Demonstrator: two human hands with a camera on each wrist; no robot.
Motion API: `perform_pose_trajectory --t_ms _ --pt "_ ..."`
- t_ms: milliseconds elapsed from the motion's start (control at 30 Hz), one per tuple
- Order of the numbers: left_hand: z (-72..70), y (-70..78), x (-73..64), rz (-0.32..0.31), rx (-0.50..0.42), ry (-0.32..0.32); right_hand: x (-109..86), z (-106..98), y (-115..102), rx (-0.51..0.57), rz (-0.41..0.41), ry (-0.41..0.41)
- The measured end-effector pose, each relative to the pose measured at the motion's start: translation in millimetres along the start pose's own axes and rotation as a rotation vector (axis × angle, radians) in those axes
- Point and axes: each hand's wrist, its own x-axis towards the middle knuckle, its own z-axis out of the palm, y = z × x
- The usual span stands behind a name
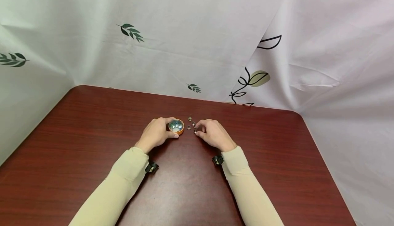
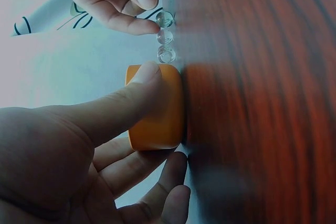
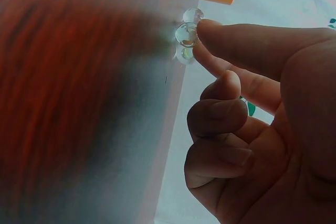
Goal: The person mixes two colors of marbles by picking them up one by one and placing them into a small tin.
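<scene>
Left hand (image 1: pixel 156 132), gripping an orange cup (image 2: pixel 165 114) on the table (image 1: pixel 184 185) between thumb and fingers; right of the cup, right hand (image 1: pixel 213 133), pinching one glass marble (image 1: pixel 195 132) in thumb and forefinger, three loose marbles (image 1: pixel 189 127) lying nearer the cup. An off-centre pinch could be sending the smooth marble rolling. Beyond the cup, a leaf-printed curtain (image 1: pixel 200 48) is hanging, no readable brand, label or writing showing.
</scene>
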Motion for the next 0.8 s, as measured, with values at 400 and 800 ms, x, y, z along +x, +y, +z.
perform_pose_trajectory --t_ms 400,800 --pt "0.1 -0.2 -1.3 0.001 -0.012 0.003 -0.2 1.1 -0.1 0.0 0.005 -0.021" --pt "-0.3 0.6 -0.7 0.004 -0.001 0.002 -1.1 0.1 -1.7 -0.021 0.013 -0.079"
